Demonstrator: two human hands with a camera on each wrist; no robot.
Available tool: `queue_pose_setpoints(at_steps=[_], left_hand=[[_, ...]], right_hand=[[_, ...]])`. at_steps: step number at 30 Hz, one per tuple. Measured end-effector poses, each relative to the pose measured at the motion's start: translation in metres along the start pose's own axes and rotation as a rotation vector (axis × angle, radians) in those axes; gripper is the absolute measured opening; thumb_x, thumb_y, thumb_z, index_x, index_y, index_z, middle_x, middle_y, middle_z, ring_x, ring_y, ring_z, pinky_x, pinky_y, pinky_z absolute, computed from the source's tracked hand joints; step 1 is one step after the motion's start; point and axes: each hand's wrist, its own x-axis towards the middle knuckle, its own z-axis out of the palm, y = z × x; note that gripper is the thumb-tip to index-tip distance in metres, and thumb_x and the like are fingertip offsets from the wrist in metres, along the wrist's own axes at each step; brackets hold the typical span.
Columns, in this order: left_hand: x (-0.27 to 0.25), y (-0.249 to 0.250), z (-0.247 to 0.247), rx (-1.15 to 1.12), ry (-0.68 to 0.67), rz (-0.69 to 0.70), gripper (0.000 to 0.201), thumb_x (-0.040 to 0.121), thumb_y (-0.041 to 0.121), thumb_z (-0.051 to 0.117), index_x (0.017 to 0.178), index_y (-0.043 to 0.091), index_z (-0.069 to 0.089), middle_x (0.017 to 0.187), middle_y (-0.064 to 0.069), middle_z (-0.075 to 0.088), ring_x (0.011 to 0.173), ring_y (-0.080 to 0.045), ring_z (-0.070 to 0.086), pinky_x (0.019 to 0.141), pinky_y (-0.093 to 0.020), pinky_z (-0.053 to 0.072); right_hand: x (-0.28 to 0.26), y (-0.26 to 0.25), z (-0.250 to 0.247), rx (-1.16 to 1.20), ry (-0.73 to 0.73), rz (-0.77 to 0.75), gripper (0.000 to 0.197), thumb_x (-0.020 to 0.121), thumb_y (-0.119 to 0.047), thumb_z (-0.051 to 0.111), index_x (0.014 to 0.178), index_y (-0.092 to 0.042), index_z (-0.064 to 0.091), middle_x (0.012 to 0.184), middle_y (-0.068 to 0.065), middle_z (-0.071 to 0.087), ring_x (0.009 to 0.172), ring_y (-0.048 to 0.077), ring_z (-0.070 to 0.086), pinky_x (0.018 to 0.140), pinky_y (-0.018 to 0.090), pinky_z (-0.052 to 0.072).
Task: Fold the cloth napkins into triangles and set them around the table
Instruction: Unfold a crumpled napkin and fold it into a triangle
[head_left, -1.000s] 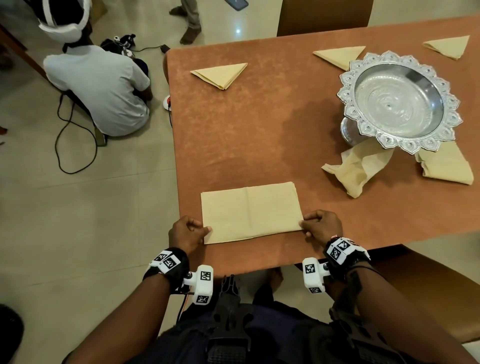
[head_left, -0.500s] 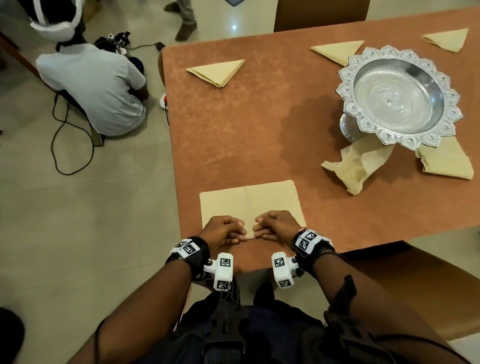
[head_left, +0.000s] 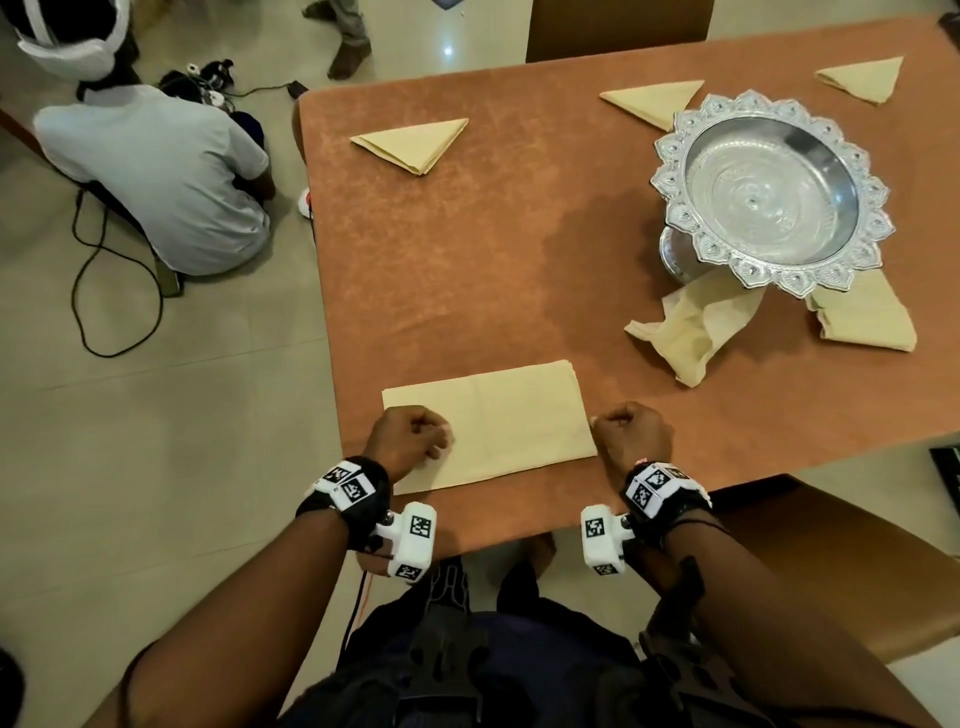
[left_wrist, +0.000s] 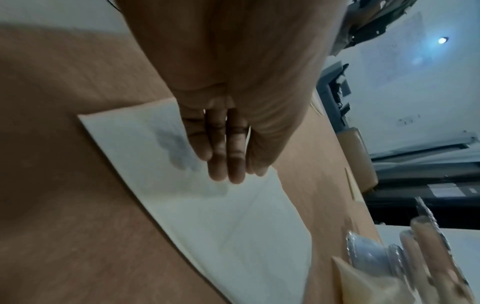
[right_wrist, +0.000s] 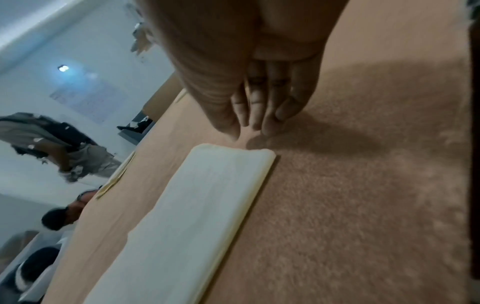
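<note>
A beige napkin (head_left: 498, 421) folded into a rectangle lies flat near the front edge of the brown table (head_left: 467, 260). My left hand (head_left: 415, 434) is over its left end, with the fingers (left_wrist: 226, 160) together and bent down just above the cloth (left_wrist: 207, 216), holding nothing. My right hand (head_left: 628, 431) sits just off the napkin's right end, its fingertips (right_wrist: 267, 125) on the table beside the folded edge (right_wrist: 233, 156). Three napkins folded into triangles (head_left: 413, 143) (head_left: 649, 101) (head_left: 862, 78) lie along the far side.
A silver scalloped pedestal bowl (head_left: 769, 192) stands at the right, with a crumpled napkin (head_left: 691, 327) and a folded napkin (head_left: 862, 322) at its foot. A person (head_left: 156, 176) sits on the floor at the left by cables. Chairs (head_left: 618, 26) (head_left: 831, 561) stand at the far and near right.
Both hands met at the middle of the napkin's near edge half a second ago and have since slid apart to its left and right ends. The napkin lies where it was.
</note>
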Motion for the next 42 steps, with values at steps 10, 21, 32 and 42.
queue_pose_setpoints(at_steps=[10, 21, 32, 42], left_hand=[[0.019, 0.010, 0.045, 0.135, -0.103, 0.118, 0.036, 0.088, 0.020, 0.069, 0.123, 0.011, 0.064, 0.108, -0.002, 0.071, 0.102, -0.016, 0.065, 0.090, -0.030, 0.052], [0.016, 0.014, 0.047, -0.031, -0.064, 0.065, 0.027, 0.090, 0.008, 0.065, 0.116, 0.004, 0.064, 0.088, -0.009, 0.068, 0.078, -0.016, 0.064, 0.071, -0.022, 0.052], [0.011, 0.010, 0.048, -0.168, -0.030, 0.032, 0.026, 0.094, 0.004, 0.059, 0.119, -0.002, 0.061, 0.101, -0.017, 0.068, 0.078, -0.015, 0.064, 0.066, -0.014, 0.051], [-0.004, 0.029, 0.012, -0.497, 0.007, -0.045, 0.058, 0.090, 0.056, 0.051, 0.103, 0.002, 0.067, 0.083, -0.013, 0.070, 0.071, -0.024, 0.067, 0.069, -0.034, 0.057]], right_hand=[[-0.011, -0.004, 0.001, 0.029, -0.109, 0.220, 0.030, 0.060, -0.026, 0.091, 0.076, -0.013, 0.069, 0.079, 0.005, 0.070, 0.068, 0.019, 0.065, 0.058, 0.024, 0.051], [-0.005, -0.005, -0.001, 0.195, -0.166, 0.083, 0.012, 0.077, -0.013, 0.075, 0.066, -0.016, 0.069, 0.076, 0.002, 0.069, 0.076, 0.022, 0.063, 0.076, 0.034, 0.051], [-0.030, -0.026, -0.011, 0.376, -0.267, -0.184, 0.011, 0.080, -0.002, 0.074, 0.090, -0.008, 0.072, 0.088, 0.016, 0.073, 0.077, 0.020, 0.066, 0.075, 0.033, 0.057], [-0.080, -0.079, 0.024, 0.071, -0.576, -0.757, 0.015, 0.081, -0.012, 0.075, 0.095, -0.014, 0.075, 0.077, 0.001, 0.069, 0.063, 0.004, 0.058, 0.060, 0.019, 0.049]])
